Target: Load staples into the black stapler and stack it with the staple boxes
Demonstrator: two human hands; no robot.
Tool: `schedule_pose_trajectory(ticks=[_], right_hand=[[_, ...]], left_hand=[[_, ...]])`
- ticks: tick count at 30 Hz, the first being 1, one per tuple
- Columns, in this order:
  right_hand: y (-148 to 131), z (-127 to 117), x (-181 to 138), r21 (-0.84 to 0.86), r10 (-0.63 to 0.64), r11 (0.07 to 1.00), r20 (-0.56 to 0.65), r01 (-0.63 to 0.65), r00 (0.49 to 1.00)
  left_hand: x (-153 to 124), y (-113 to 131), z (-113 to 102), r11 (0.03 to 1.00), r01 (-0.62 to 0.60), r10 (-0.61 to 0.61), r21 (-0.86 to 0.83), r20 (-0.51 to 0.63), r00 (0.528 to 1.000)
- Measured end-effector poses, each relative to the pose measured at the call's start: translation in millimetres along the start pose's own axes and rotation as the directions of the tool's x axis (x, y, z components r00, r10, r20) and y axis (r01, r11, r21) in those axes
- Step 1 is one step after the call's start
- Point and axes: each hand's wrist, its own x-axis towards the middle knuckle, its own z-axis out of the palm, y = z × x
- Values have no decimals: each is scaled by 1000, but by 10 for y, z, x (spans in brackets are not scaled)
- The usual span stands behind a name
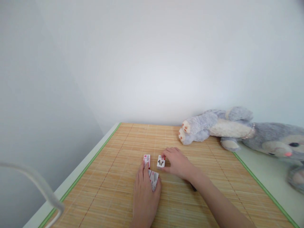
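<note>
My left hand (146, 194) lies low on the mat, its thumb and fingers around a small white box with red edging (154, 179). Its fingertips reach the near end of a second white and red box (147, 157). To the right, my right hand (178, 163) has thumb and fingers closed on the sides of a small white box with a dark picture (161, 162). Part of a dark object (193, 187) shows beneath my right wrist; the arm hides the rest, so its kind is unclear.
A bamboo mat with green edging (106, 177) covers most of the pale table (268, 174). A grey plush toy (228, 128) lies along the back right against the wall. At the lower left, a white cable or tube (45, 186) curves into view.
</note>
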Motion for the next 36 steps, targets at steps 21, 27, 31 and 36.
schedule_pose_trajectory(ticks=[21,27,31,36], right_hand=[[497,48,-1098,256,440,881,-138,-397,887],[287,202,-1366,338,529,821,-144,-461,837],[111,379,-1383,426,574,766,-116,-482,811],[-277,583,-1107,507,502,755,-40,-415,864]], left_hand=[[82,20,-111,955,-113,122,274,-15,992],[205,-408,-298,941,-31,73,336,-116,991],[286,-773,-519,923,37,23,383,-152,988],[314,-964,-655,921,55,0,386,-142,990]])
